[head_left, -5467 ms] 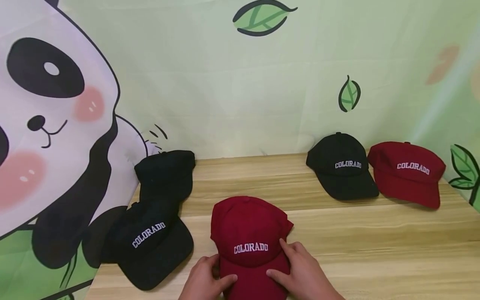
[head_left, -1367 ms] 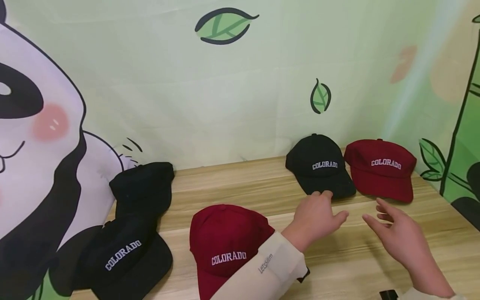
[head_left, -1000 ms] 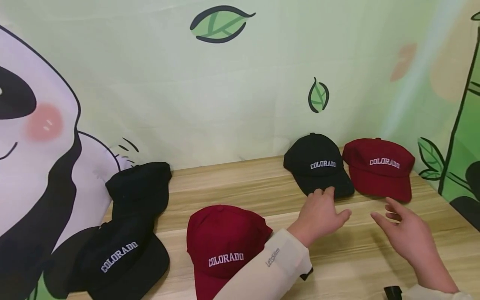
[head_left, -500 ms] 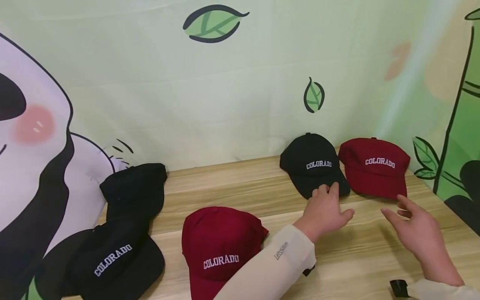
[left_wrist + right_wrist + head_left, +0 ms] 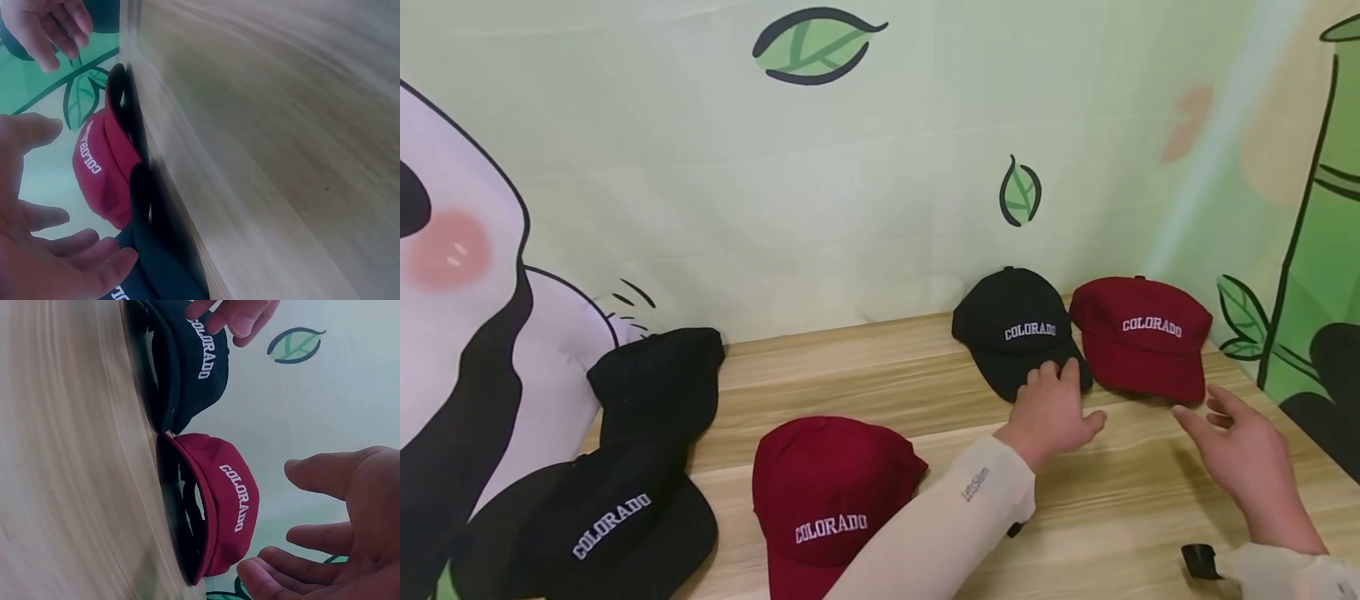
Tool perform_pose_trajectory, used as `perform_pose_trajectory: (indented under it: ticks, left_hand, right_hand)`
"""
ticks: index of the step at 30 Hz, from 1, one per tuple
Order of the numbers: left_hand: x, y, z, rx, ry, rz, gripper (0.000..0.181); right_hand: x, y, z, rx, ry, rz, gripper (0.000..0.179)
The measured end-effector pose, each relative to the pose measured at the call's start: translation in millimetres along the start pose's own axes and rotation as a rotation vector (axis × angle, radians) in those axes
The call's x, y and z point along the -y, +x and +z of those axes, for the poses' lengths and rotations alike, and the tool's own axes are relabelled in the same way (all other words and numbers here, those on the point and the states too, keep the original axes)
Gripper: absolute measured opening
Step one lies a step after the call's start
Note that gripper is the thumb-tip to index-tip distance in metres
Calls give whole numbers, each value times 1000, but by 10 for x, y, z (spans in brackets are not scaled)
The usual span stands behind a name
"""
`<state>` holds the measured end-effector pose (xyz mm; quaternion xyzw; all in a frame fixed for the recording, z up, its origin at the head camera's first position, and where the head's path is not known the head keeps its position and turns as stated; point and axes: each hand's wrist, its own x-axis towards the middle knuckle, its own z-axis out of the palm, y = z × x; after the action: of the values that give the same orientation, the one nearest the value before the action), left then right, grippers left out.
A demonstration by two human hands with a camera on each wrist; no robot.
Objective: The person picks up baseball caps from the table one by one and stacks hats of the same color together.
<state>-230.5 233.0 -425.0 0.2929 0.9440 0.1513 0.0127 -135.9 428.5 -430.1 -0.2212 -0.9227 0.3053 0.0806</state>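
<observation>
In the head view my left hand (image 5: 1052,412), fingers loosely extended, is in front of a black "COLORADO" cap (image 5: 1011,304) at the back right. Its fingertips overlap the brim; I cannot tell whether they touch it. Just right of that cap sits a dark red "COLORADO" cap (image 5: 1138,312). Close to its brim's right corner, my right hand (image 5: 1247,458) hovers with spread, slightly bent fingers. The right wrist view shows a gap between the right hand (image 5: 356,531) and the red cap (image 5: 231,506). Neither hand holds anything.
Another dark red cap (image 5: 823,475) lies at front centre, partly covered by the left sleeve (image 5: 947,525). Two black caps, one behind (image 5: 658,383) and one in front (image 5: 625,517), overlap at the left. A printed cloth (image 5: 865,208) hangs behind the wooden tabletop (image 5: 850,375).
Both hands have left the front red cap and gone to the two caps at the back right. Lately the right hand has shifted slightly rightward. The head view has turned right.
</observation>
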Motion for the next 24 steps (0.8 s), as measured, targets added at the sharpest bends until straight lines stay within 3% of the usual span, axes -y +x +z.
perform_pose_trajectory:
  ticks: [7,16,24]
  left_hand:
    - [-47,97,42,-5,11,21,75]
    - [-184,192,68,45,6,32,77]
    - [-266,302,137,48,37,12,77]
  right_hand:
    - [-18,87,-28,4,4,27,81]
    - [-56,209,-24,2,31,51,84]
    - [-134,322,-32,1,21,53,84]
